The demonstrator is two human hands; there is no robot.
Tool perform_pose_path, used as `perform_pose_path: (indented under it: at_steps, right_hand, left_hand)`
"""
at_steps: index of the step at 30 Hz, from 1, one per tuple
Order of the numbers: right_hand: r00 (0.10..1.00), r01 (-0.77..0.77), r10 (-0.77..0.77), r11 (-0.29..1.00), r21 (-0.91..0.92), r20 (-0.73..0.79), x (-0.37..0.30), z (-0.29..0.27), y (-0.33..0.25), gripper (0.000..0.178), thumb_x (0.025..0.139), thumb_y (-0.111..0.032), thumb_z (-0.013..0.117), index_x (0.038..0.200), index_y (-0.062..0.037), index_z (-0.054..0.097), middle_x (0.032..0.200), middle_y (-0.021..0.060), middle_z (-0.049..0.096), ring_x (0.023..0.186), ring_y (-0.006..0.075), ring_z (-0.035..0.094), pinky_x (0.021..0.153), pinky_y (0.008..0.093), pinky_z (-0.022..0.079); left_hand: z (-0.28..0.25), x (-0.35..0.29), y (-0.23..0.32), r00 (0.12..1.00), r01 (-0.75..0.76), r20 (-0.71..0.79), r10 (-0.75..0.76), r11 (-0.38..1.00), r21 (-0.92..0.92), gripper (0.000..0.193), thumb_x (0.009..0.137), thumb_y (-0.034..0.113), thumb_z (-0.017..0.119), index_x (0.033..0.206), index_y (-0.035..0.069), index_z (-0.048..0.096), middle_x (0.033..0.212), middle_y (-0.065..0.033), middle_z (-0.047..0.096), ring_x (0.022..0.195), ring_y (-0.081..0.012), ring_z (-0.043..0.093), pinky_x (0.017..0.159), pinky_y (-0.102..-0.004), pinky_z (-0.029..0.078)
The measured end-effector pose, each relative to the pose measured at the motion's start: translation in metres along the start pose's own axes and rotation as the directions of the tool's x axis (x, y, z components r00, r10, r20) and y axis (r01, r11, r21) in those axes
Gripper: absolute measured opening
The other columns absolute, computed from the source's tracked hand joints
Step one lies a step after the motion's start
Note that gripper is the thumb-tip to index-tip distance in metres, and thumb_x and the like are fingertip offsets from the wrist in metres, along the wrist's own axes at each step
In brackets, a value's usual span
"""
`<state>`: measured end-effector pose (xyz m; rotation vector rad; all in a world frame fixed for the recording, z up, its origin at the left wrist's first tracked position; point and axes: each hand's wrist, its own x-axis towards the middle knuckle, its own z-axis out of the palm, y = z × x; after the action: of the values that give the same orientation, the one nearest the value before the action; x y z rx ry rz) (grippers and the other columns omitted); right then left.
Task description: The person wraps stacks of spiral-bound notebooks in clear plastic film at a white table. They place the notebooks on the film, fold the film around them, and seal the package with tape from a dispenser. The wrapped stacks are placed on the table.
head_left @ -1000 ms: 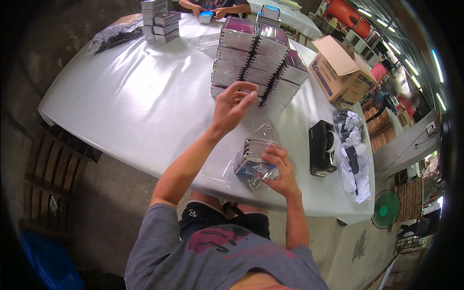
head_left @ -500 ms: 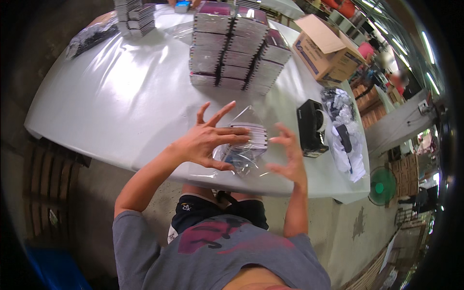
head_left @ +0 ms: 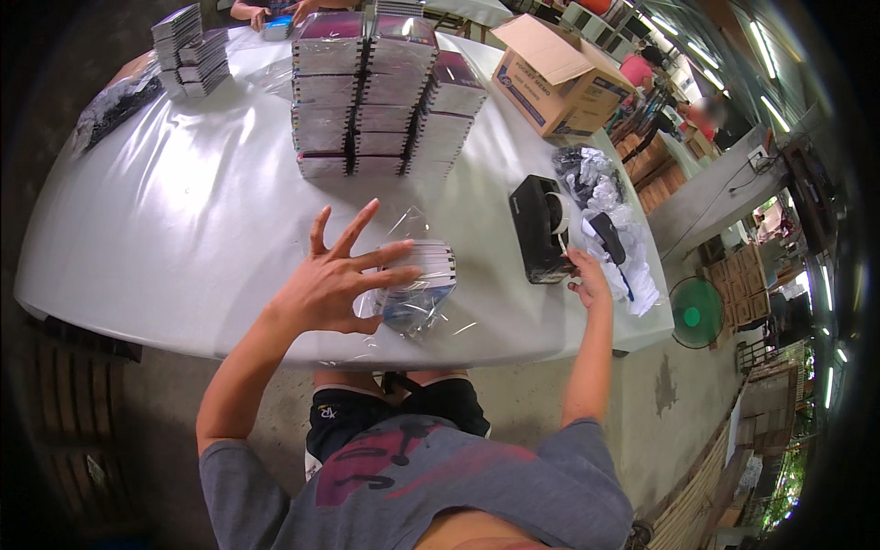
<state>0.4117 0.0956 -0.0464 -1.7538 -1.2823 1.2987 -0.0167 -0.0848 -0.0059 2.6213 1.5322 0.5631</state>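
Note:
My left hand [head_left: 332, 284] is spread wide, its index and middle fingers resting on a small bundle of spiral notebooks [head_left: 431, 261]. Clear plastic wrap [head_left: 417, 316] lies loosely around that bundle, with a pointed flap standing out on the far side. To the right, my right hand [head_left: 588, 277] is at the near end of a black tape dispenser [head_left: 532, 234]. Its thumb and fingertips pinch at the tape [head_left: 563, 244] that comes off the white roll [head_left: 556, 213]; the fingertips are small and partly hidden.
Tall stacks of plastic-wrapped notebooks [head_left: 376, 110] stand beyond the bundle. A smaller stack [head_left: 191, 55] is at the far left. An open cardboard box [head_left: 559, 82] and crumpled plastic [head_left: 632, 266] lie to the right. Another person's hands [head_left: 275, 13] hold a blue item across the table.
My right hand has moved from beside the bundle to the tape dispenser. My left hand stays on the notebooks. The whole view has shifted, so the table's things appear further left.

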Motion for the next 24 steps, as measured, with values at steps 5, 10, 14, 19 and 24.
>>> perform_pose_path:
  at_steps: [5,10,14,19,24]
  right_hand:
    - [0.990,0.042,-0.097,0.899,0.435,0.105,-0.011,0.005,0.013,0.014,0.087,-0.025,0.064,0.096,-0.0147,0.062,0.096,-0.0028,0.055,0.091,0.0137,0.048,0.073,0.0540,0.049]
    - [0.984,0.089,-0.171,0.726,0.682,0.054,-0.007,-0.006,0.046,0.016,0.086,-0.024,0.064,0.095,-0.0122,0.062,0.101,0.0016,0.054,0.095,0.0193,0.048,0.075,0.0638,0.050]
    - [0.947,0.304,-0.269,0.930,0.209,-0.177,-0.001,-0.004,0.062,0.015,0.084,-0.024,0.066,0.088,-0.0099,0.068,0.111,0.0063,0.054,0.104,0.0213,0.048,0.076,0.0493,0.052]
    - [0.698,0.343,-0.600,0.759,-0.554,-0.391,-0.015,0.010,0.057,0.016,0.083,-0.021,0.067,0.085,-0.0056,0.071,0.096,0.0075,0.061,0.088,0.0165,0.055,0.063,0.0347,0.050]
    - [0.747,0.432,-0.554,0.825,-0.365,-0.366,-0.047,0.020,0.002,0.020,0.082,-0.015,0.068,0.098,-0.0037,0.069,0.069,0.0058,0.066,0.057,0.0115,0.058,0.045,0.0250,0.041]
  left_hand:
    - [-0.002,-0.002,0.002,0.999,0.030,0.027,-0.031,1.000,0.005,0.078,0.055,0.033,0.075,0.127,0.044,0.049,0.144,0.0101,0.038,0.142,-0.0321,0.006,0.108,-0.0601,-0.011]
    - [-0.004,-0.001,0.003,0.999,0.024,0.027,-0.024,1.000,-0.012,0.080,0.054,0.029,0.076,0.127,0.044,0.050,0.144,0.0099,0.038,0.142,-0.0318,0.006,0.108,-0.0601,-0.010]
    - [-0.001,-0.004,0.001,0.999,0.027,0.021,-0.027,1.000,-0.007,0.080,0.053,0.030,0.076,0.128,0.043,0.050,0.144,0.0100,0.038,0.142,-0.0314,0.005,0.107,-0.0601,-0.010]
    - [-0.006,-0.004,0.004,0.998,0.030,0.059,-0.031,0.999,0.014,0.083,0.053,0.032,0.077,0.130,0.043,0.047,0.146,0.0110,0.034,0.142,-0.0307,0.002,0.107,-0.0606,-0.009]
    - [-0.003,-0.003,0.002,0.999,0.005,0.052,-0.007,0.999,0.033,0.087,0.052,0.034,0.077,0.131,0.045,0.044,0.146,0.0117,0.033,0.142,-0.0304,0.003,0.106,-0.0612,-0.009]
